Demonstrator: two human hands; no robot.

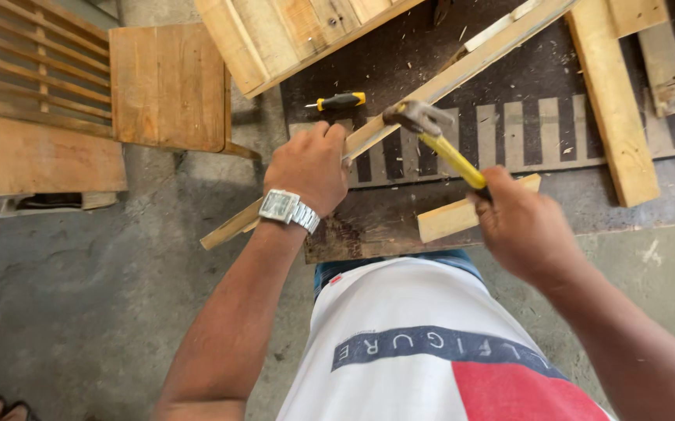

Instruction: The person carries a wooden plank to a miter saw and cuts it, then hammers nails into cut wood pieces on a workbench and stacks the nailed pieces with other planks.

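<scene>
Head view: left hand point(309, 165) closes its fingers around a long wooden slat point(447, 82) lying slantwise over the floor mat point(532, 132); right hand point(526, 231) grips a yellow-handled hammer point(439, 136), its head resting on the slat. A screwdriver point(337, 101) lies nearby, untouched.

A long slat point(431, 93) runs from the upper right down to the middle left. The hammer point(431, 129) head sits on it at the center. The screwdriver point(339, 101) lies just left of the hammer. A chair point(80, 93) fills the upper left.
</scene>
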